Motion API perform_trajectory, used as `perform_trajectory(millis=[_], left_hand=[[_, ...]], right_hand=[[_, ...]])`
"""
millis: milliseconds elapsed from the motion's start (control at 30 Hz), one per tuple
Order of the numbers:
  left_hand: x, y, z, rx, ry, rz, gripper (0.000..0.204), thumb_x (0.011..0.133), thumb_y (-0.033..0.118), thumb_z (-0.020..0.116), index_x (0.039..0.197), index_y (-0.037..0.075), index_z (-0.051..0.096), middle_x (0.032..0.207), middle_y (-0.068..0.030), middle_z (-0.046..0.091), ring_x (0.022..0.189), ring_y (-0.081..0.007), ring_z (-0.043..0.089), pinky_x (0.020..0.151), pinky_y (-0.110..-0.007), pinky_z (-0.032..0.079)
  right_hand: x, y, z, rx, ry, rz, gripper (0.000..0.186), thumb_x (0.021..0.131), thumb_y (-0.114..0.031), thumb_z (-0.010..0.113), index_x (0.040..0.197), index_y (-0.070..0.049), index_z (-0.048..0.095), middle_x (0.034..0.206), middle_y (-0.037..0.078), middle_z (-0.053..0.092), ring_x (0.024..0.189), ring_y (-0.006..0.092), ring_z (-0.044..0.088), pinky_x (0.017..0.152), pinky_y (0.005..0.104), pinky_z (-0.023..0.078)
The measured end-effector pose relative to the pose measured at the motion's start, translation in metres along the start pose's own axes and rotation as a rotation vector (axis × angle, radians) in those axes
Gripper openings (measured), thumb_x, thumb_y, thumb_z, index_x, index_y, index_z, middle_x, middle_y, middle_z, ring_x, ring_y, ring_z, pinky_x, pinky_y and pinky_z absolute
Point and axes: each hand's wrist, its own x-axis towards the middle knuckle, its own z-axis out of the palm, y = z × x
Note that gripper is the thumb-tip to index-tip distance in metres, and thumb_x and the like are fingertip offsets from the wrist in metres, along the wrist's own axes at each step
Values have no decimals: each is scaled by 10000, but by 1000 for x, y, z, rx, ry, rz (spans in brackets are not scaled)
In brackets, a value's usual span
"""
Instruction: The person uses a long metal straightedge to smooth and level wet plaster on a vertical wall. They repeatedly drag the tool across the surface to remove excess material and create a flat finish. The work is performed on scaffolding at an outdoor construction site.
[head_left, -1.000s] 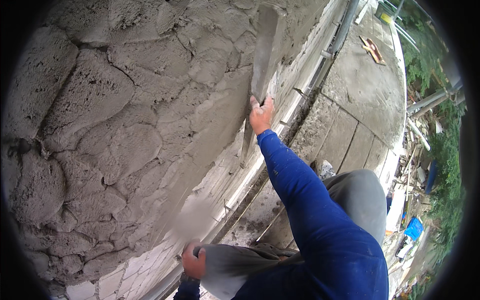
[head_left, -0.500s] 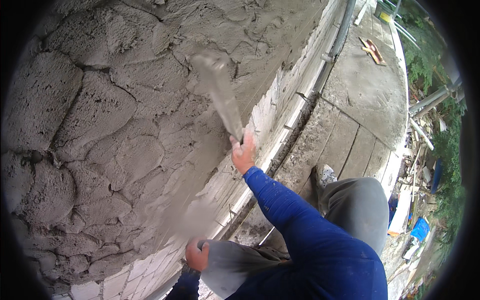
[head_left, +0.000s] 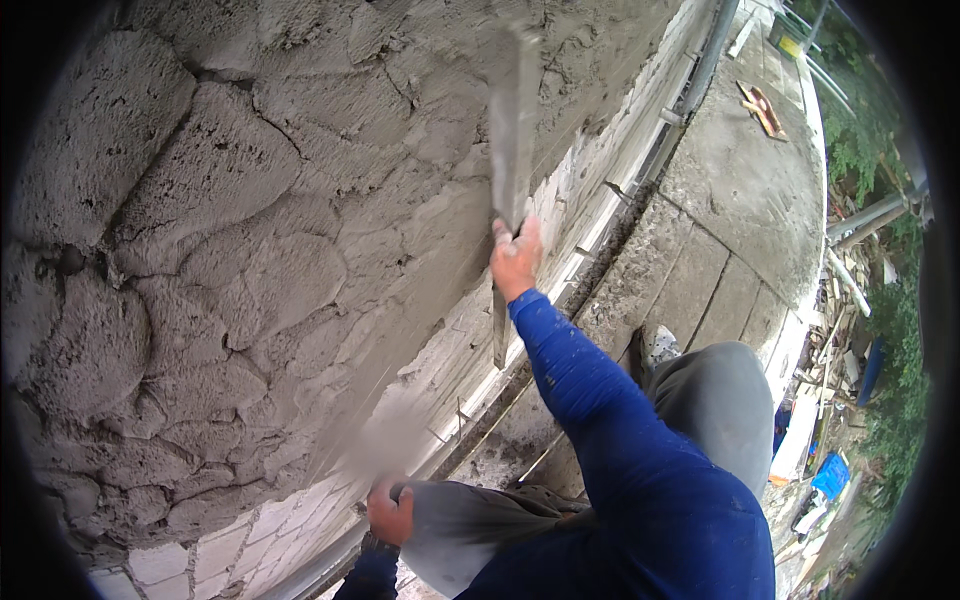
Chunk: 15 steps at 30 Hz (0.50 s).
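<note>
My right hand (head_left: 516, 260) is closed around a long, flat grey straightedge (head_left: 512, 130), whose far end is blurred over the wet mortar. The bar's lower end sticks out below the hand, over the bare wall strip. Lumpy grey mortar (head_left: 230, 190) covers most of the wall, smoother toward the strip of pale blocks (head_left: 225, 550) at its base. My left hand (head_left: 390, 512) is curled by my grey-trousered knee (head_left: 460, 520). A small dark shape shows between its fingers and thumb; what it is I cannot make out.
A pipe (head_left: 705, 60) runs along the wall base beside the mortar-stained platform boards (head_left: 720, 280). A wooden-handled float (head_left: 762, 110) lies farther along, with a bucket (head_left: 788, 38) at the far end. Scaffold tubes (head_left: 870, 215) and scattered debris (head_left: 825, 350) lie beyond the right edge.
My right hand has moved slightly right and up with the straightedge, which has turned more upright; its lower end now shows below the hand. The view has shifted a little. My left hand stays put.
</note>
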Motion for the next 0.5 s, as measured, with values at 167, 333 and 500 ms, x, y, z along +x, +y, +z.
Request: perform_trajectory(millis=[167, 333, 500], left_hand=[[16, 3, 6, -4, -31, 42, 210, 815, 108, 643, 989, -5, 678, 980, -193, 679, 944, -389, 644, 866, -435, 502], [24, 8, 11, 27, -25, 49, 186, 803, 82, 623, 957, -15, 664, 981, -195, 675, 941, -377, 646, 869, -422, 503], [23, 25, 10, 4, -36, -22, 161, 779, 52, 588, 907, -37, 629, 1026, -212, 668, 984, -360, 641, 910, -401, 490]], right_hand=[[-68, 7, 11, -16, -8, -213, 329, 846, -119, 676, 1121, 5, 545, 1020, 258, 593, 959, 488, 542, 820, 536, 437], [-15, 5, -14, 105, -78, 0, 293, 859, -153, 684, 1081, 10, 584, 976, 270, 644, 934, 468, 607, 825, 500, 476], [59, 42, -26, 67, -16, -3, 342, 886, -213, 684, 1092, 46, 596, 1013, 294, 674, 978, 478, 635, 851, 481, 491]])
